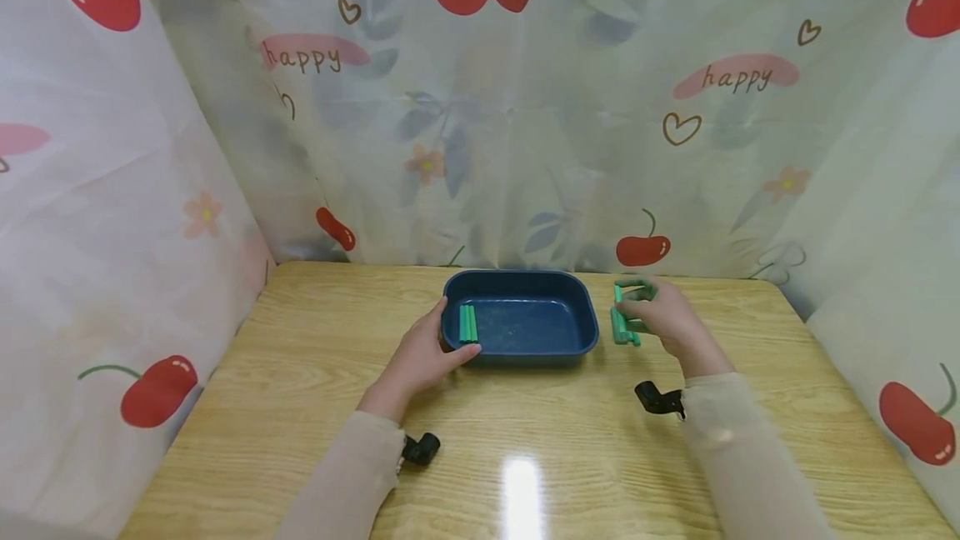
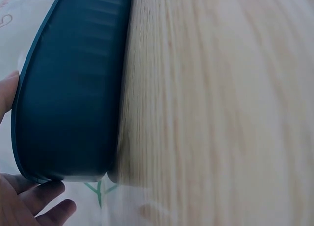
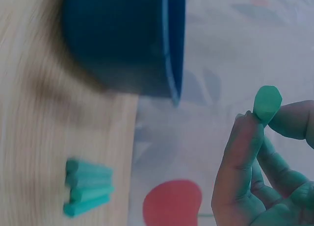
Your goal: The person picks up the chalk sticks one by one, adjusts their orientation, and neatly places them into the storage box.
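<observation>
The right hand (image 1: pixel 670 320) pinches one green stick (image 3: pixel 267 103) near its end; light, stiff, probably slippery. The left hand (image 1: pixel 420 357) grips the blue tray (image 1: pixel 577 307) rim.

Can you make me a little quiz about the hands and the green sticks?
1. True or false: the left hand holds the edge of the blue tray.
2. What does the right hand pinch? A) a green stick B) a spoon C) a cherry
3. Where do two green sticks lie: at the tray's left end or its right end?

Key: 1 true; 2 A; 3 left end.
</observation>
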### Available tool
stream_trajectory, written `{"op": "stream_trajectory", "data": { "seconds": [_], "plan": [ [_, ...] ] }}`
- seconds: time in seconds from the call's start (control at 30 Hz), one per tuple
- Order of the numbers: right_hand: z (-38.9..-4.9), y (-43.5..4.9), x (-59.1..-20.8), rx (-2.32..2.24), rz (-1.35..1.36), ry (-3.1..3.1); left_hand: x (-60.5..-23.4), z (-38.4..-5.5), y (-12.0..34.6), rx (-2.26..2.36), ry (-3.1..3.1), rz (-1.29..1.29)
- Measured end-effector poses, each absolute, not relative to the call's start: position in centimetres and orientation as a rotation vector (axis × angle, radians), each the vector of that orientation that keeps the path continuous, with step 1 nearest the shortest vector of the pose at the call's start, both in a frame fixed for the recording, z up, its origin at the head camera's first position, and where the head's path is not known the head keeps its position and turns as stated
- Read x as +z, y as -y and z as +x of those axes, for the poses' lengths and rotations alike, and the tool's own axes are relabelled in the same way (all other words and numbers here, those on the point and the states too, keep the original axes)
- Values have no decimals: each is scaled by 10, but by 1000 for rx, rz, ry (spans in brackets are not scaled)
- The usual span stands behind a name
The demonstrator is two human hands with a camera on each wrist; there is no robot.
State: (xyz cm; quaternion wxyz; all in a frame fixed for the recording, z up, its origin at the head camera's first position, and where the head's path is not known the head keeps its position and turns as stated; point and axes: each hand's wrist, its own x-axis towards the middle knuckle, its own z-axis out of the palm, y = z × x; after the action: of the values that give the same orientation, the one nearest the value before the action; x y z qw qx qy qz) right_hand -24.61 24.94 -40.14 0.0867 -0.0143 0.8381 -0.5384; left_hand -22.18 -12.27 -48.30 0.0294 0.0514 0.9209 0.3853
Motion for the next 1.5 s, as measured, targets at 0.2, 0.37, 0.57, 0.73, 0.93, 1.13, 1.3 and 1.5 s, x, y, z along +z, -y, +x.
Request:
{"op": "stream_trajectory", "data": {
  "seconds": [0.2, 0.37, 0.57, 0.73, 0.93, 1.13, 1.3, 1.5],
  "plan": [
    [-246, -229, -392, -1687, -46, -2442, -485, -223, 123, 1178, -2854, 173],
    [-249, -214, -388, -1771, -57, -2388, -485, -223, 123, 1178, -2847, 172],
    [-252, -198, -385, -1786, -92, -2390, -479, -221, 124, 1187, -2845, 188],
    [-255, -182, -383, -1832, -116, -2345, -475, -218, 124, 1193, -2842, 195],
    [-257, -162, -382, -1913, -126, -2292, -476, -219, 123, 1208, -2832, 178],
    [-259, -142, -384, -1954, -143, -2251, -478, -220, 123, 1224, -2828, 167],
    [-259, -128, -386, -1926, -127, -2269, -478, -221, 123, 1231, -2828, 168],
    [-259, -114, -392, -1933, -111, -2258, -478, -221, 123, 1225, -2817, 176]
  ]
}}
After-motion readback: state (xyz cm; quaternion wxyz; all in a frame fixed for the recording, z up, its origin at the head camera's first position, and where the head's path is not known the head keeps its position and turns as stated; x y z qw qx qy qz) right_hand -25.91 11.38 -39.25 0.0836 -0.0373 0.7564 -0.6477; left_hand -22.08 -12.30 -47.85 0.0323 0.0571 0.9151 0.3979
